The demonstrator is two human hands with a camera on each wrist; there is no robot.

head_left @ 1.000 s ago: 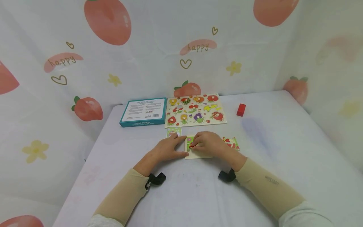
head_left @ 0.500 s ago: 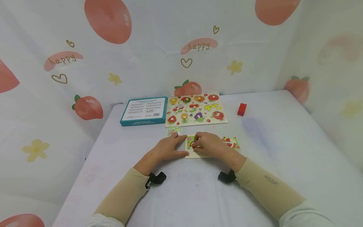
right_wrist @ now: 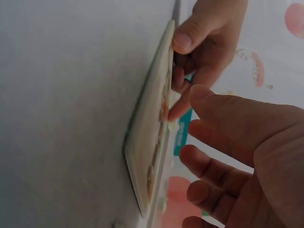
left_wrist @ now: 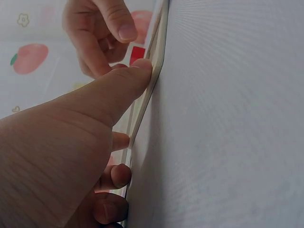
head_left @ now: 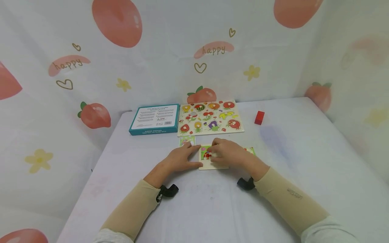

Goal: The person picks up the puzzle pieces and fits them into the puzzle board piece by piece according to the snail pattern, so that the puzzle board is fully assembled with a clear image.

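Beyond left hand (head_left: 180,158) touching board (head_left: 212,165), box (head_left: 155,117): "BEADED BOXES".

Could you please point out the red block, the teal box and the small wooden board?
Red block (head_left: 259,116), head view: its top face.
Teal box (head_left: 156,117), head view: its white label.
Small wooden board (head_left: 209,165), head view: its bare near strip.

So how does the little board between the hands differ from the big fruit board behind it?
The fruit board looks clearly larger than the little board. The left hand touches the little board, while no hand touches the fruit board. The little board shows a bare strip along its near side; the fruit board has fruit pictures spread across it. Both are pale with bright colors on top.
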